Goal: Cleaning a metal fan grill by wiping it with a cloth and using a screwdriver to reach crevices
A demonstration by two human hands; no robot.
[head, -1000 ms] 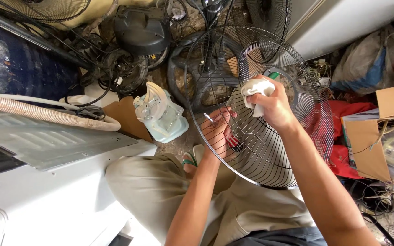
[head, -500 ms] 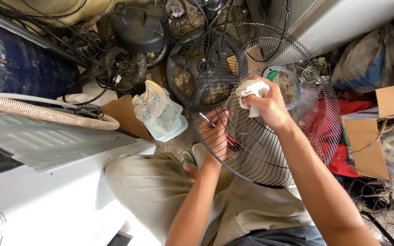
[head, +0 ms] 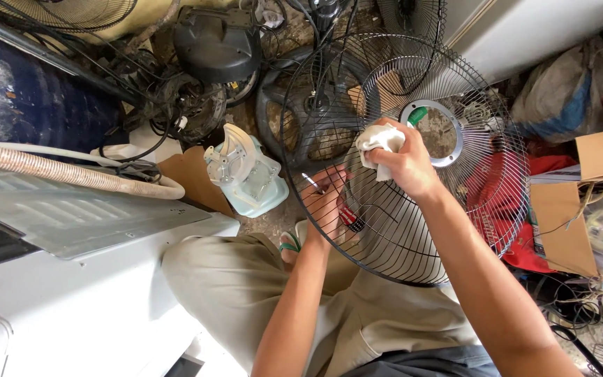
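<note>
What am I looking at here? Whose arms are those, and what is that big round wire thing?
The camera sits on a person's head and looks down, so the two arms are that person's own, and the tan trousers below are their legs. The big round wire thing is a fan guard, the black cage that covers a fan's blades. The right hand presses a white cloth against the wires. The left hand is behind the wires, steadying the cage, and it also holds a screwdriver with a red and black handle. On the ground beside them lies a pale blue-green fan part. More fan cages, cables and cardboard are piled all around.
</note>
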